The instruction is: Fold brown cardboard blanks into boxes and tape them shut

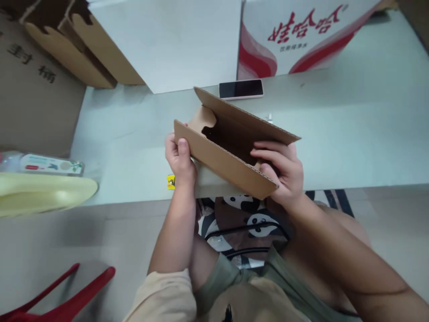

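Observation:
A brown cardboard box (223,165) is tilted above the near part of the table, its two long flaps spread and its dark inside showing. My left hand (179,152) grips the box's left end, thumb on the near flap and the other fingers partly hidden behind it. At the right end, my right hand (283,167) has its fingers reaching into the opening against a small end flap, with the thumb near the front flap's corner. A yellow tape measure (170,182) lies on the table beside my left wrist.
Behind the box, a phone (241,89) lies before a white carton (187,40) and a red-and-white printed carton (295,40). More brown cartons (43,89) stand at left. A pale yellow tray-like object (47,192) overhangs the table's (351,147) left front edge.

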Motion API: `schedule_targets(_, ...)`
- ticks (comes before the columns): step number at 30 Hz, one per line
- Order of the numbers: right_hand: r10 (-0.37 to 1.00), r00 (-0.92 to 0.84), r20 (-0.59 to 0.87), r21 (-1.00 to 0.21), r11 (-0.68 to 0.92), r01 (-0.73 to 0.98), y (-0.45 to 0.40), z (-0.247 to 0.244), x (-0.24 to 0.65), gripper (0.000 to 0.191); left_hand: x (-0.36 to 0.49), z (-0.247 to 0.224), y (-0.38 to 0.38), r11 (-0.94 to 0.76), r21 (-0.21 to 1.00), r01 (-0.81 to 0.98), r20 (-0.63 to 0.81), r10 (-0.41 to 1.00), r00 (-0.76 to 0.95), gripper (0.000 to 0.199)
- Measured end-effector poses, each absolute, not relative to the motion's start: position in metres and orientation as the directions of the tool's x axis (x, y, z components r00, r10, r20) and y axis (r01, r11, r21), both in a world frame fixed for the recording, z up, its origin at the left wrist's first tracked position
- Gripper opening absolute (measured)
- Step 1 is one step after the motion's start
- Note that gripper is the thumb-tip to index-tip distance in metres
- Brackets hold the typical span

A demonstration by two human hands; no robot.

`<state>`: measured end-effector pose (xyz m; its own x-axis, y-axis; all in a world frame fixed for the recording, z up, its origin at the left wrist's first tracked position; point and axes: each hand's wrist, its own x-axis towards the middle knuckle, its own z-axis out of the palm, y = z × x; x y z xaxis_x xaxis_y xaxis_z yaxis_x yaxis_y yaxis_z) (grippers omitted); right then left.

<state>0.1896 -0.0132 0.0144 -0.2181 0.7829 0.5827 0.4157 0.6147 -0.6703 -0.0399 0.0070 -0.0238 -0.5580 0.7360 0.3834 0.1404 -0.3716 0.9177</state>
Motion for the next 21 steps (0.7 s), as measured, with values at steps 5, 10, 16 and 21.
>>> schedule_targets(5,0.771,-0.266,0.578,-0.655,0.633,0.412,-0.013,0.01,0.195,0.03,-0.037,-0.021,0.004,-0.331,0.923,0.196,0.382,0.724,-0.574,0.055)
schedule_targets(10,0.781,-0.322,0.535,-0.656,0.624,0.425,-0.014,0.005,0.198,0.032,-0.036,-0.021,-0.015,-0.357,0.919,0.167,0.385,0.72,-0.578,0.057)
schedule_targets(16,0.736,-0.296,0.609,-0.68,0.676,0.284,-0.012,-0.011,0.199,0.026,-0.029,-0.033,-0.03,-0.345,0.921,0.182,0.378,0.673,-0.636,0.053)
schedule_targets(21,0.736,-0.282,0.615,-0.708,0.673,0.214,-0.009,-0.015,0.205,0.019,-0.025,-0.039,-0.042,-0.262,0.95,0.168,0.307,0.699,-0.646,0.046)
